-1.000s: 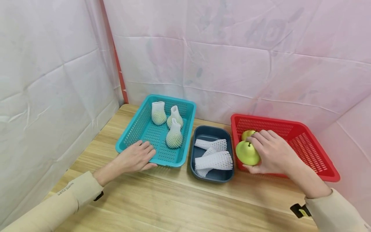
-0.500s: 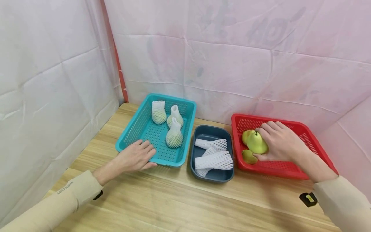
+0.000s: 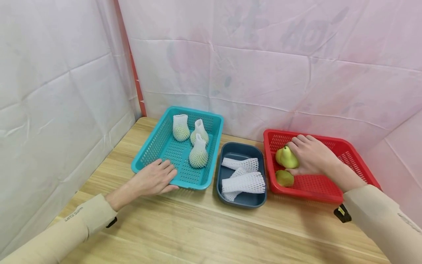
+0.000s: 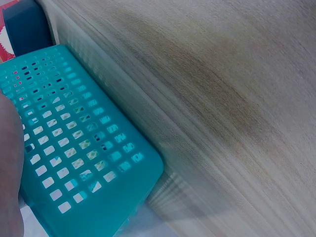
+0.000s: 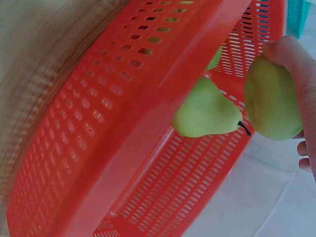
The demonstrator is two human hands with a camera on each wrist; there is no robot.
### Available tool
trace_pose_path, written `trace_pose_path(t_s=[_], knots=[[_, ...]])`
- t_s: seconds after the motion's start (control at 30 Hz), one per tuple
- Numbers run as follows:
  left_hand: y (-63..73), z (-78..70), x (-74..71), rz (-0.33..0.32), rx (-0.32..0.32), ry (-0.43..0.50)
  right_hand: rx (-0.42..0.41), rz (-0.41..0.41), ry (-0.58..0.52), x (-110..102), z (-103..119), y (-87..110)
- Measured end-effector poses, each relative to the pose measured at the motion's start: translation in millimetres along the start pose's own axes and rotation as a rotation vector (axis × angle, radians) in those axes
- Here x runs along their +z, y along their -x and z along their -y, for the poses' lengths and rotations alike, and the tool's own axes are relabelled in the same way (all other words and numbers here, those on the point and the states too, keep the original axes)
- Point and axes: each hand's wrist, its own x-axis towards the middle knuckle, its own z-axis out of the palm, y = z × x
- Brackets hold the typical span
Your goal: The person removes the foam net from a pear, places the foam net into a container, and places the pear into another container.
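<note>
In the head view my right hand (image 3: 311, 156) is over the left part of the red basket (image 3: 336, 189) and grips a yellow-green pear (image 3: 288, 158) with its stem up. One pear (image 3: 279, 156) is partly hidden behind the gripped one, and another (image 3: 285, 179) lies in front. In the right wrist view the gripped pear (image 5: 271, 101) hangs beside a pear with a dark stem (image 5: 205, 111). My left hand (image 3: 155, 179) rests on the near left rim of the teal basket (image 3: 211, 176), with fingertips over the edge. Three pears in white foam nets (image 3: 198, 154) stand in that basket.
Between the baskets stands a dark blue tray (image 3: 242, 203) with several white foam net sleeves (image 3: 245, 183). All of these are on a wooden table (image 3: 184, 227). Pale sheets (image 3: 230, 73) hang behind and at the sides.
My right hand, gripping the pear, has moved first right and back, then slightly left and lower into the red basket. The front pear there has come into view. My left hand stays put.
</note>
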Motion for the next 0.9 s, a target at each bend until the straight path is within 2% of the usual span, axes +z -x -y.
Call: trace_pose_path(t_s=[0.33, 0.67, 0.9], knots=[[-0.1, -1.1, -0.4, 0.005, -0.006, 0.016, 0.015, 0.113, -0.005, 18, -1, -10.5], [0.6, -1.5, 2.2, -0.023, -0.004, 0.022, 0.004, 0.294, 0.03, 32, 4, -22.9], [0.7, -1.1, 2.7, -0.02, -0.002, 0.009, 0.047, 0.372, 0.04, 38, 8, -28.7]])
